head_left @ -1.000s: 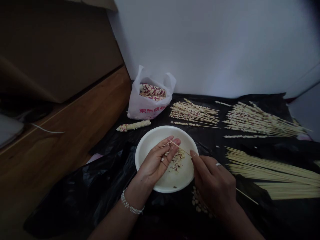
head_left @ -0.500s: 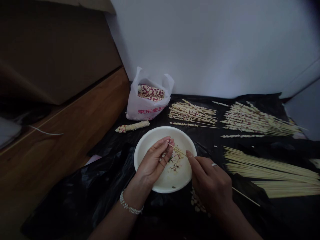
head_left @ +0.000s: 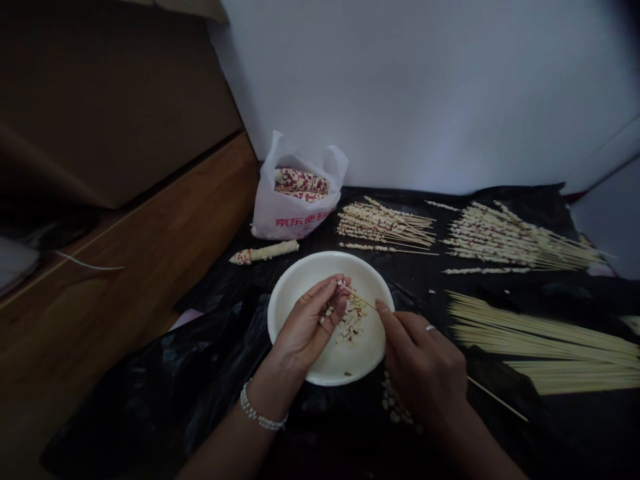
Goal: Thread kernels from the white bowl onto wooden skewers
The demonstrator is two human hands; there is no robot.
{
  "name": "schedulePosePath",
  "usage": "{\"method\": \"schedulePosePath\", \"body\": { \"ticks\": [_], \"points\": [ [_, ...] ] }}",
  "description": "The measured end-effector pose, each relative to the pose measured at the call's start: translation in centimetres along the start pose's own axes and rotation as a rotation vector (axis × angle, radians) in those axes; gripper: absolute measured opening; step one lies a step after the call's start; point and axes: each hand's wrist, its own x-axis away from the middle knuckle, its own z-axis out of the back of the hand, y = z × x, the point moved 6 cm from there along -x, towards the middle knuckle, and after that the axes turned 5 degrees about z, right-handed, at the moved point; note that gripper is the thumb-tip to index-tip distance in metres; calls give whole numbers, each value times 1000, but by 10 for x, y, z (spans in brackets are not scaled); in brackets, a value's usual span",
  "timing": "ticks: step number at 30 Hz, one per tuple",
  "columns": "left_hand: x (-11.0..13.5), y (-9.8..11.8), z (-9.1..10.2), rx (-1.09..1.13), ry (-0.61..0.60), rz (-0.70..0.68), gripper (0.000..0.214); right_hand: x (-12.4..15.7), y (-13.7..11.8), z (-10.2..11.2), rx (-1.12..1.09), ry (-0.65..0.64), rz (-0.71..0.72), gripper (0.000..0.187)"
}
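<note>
A white bowl [head_left: 300, 283] with loose corn kernels [head_left: 353, 323] sits on black plastic sheeting in front of me. My left hand [head_left: 307, 323] hovers over the bowl, fingers pinched on a kernel at the tip of a thin bamboo skewer [head_left: 363, 300]. My right hand [head_left: 425, 363] grips that skewer, whose tail end sticks out behind the hand at the lower right. A few kernels rest in my left palm.
A white plastic bag [head_left: 295, 213] with corn cobs stands behind the bowl, a stripped cob [head_left: 265, 253] beside it. Two piles of threaded skewers [head_left: 385, 227] [head_left: 510, 240] lie at the back, bare skewers [head_left: 540, 347] on the right. Spilled kernels [head_left: 395, 403] lie under my right hand. A wooden surface [head_left: 125, 280] runs along the left.
My hands have stayed over the bowl. The left fingers shifted slightly along the skewer tip, and the skewer moved a little with the right hand.
</note>
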Motion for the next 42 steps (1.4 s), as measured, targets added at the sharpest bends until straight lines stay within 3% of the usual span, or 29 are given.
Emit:
{"method": "schedulePosePath", "body": {
  "ticks": [22, 30, 42],
  "points": [
    [1, 3, 0, -92, 44, -26, 12, 0, -2, 2, -2, -6, 15, 34],
    [0, -1, 0, -71, -32, 13, 19, -1, -2, 4, -30, 37, 5, 34],
    [2, 3, -2, -181, -1, -35, 18, 2, -3, 4, -73, 44, 4, 34]
  ]
}}
